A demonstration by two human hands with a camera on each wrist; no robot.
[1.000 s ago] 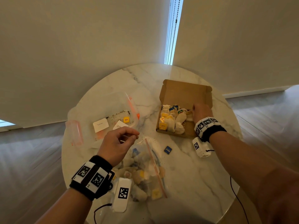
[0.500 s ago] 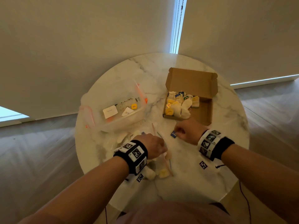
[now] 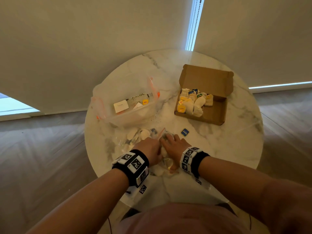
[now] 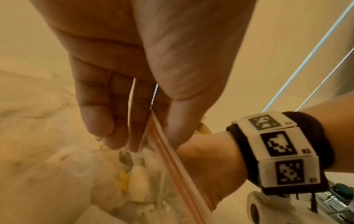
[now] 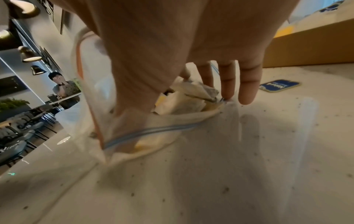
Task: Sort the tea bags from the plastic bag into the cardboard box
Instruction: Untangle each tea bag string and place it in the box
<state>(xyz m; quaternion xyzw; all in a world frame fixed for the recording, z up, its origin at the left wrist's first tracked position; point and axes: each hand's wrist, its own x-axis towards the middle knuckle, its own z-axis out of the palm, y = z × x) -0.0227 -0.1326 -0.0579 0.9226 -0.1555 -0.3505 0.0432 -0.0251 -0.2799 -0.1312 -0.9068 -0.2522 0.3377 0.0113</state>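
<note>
Currently, step: fetching more tea bags (image 5: 184,97) from the plastic bag (image 3: 143,137), lying on the bench (image 3: 236,149) near the person.
Left hand (image 3: 150,149): pinching the bag's orange zip edge (image 4: 172,163), lifting the mouth apart.
Right hand (image 3: 173,146): reaching into the mouth, fingers (image 5: 247,84) extended, apparently not yet gripping anything.
Cardboard box (image 3: 214,115): sitting well apart, lid up, already partly filled.
Next move, I judge: closing fingers round one bag, withdrawing without dragging the plastic.
</note>
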